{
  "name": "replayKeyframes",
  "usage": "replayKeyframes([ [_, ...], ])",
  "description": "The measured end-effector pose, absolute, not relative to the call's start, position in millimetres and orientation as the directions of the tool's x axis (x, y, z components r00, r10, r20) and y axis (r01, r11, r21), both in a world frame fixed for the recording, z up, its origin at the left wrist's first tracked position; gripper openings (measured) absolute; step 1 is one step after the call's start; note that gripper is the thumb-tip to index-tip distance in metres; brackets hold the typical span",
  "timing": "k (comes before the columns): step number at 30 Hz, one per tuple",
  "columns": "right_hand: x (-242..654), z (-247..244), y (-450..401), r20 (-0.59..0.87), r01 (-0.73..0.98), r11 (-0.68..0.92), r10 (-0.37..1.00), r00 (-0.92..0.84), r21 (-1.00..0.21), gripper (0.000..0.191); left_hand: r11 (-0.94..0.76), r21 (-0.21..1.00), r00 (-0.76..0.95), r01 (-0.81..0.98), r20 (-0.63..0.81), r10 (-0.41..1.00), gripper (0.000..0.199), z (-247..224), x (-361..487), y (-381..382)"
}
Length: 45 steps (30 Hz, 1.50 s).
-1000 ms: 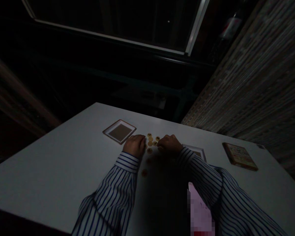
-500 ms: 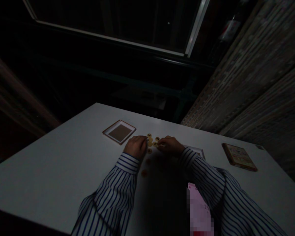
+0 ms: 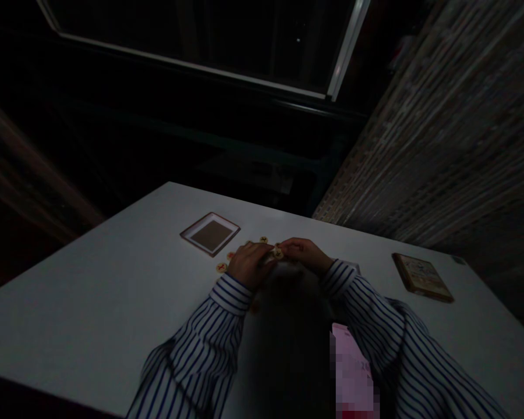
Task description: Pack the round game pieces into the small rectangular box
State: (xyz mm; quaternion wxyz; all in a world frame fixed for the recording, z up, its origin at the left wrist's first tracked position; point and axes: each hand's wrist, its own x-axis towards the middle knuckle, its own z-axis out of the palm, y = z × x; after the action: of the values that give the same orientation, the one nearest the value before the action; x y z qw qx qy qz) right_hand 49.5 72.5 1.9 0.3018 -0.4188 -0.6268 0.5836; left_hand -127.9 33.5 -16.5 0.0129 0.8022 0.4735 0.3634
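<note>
My left hand has its fingers and thumb curled towards the right, closed around pale round chess pieces that are mostly hidden. Against it, my right hand pinches a yellowish disc-shaped chess piece with a dark character on it. Just beyond the hands lies another chess piece, dark-marked. Left of my left hand sits a red-marked chess piece, with a second red one partly covered by the hand. A reddish piece lies in shadow near my left wrist.
On the white table an open shallow box tray lies at the back left. A flat box is on the right. A pink sheet or card sits beneath my right forearm. Another tray is mostly hidden behind my right sleeve.
My hands have come together over the pieces. A chess piece is now raised between them, and red-marked pieces show to the left of my left hand.
</note>
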Motion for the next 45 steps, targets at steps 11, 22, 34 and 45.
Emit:
replayKeyframes([
  [11,44.6,0.1,68.9,-0.098,0.148,-0.032,0.880,-0.466,-0.988,0.025,-0.605,0.358,0.328,0.711,0.593,0.736,0.024,-22.0,-123.0,34.1],
  [22,43.5,-10.1,69.2,-0.001,0.573,0.255,0.913,-0.407,-0.779,0.021,-0.483,0.384,0.299,0.787,0.449,0.842,0.026,-11.9,-143.2,35.6],
  [34,42.0,-6.1,63.7,-0.107,0.812,0.528,0.818,-0.565,-0.247,0.030,-0.262,0.216,0.214,0.941,0.222,0.951,0.032,-14.7,-189.5,42.9],
  [45,35.5,-3.5,54.8,-0.106,0.811,0.585,0.809,-0.579,0.032,0.029,-0.255,0.181,0.220,0.950,0.196,0.956,0.028,-18.5,-170.8,42.2],
])
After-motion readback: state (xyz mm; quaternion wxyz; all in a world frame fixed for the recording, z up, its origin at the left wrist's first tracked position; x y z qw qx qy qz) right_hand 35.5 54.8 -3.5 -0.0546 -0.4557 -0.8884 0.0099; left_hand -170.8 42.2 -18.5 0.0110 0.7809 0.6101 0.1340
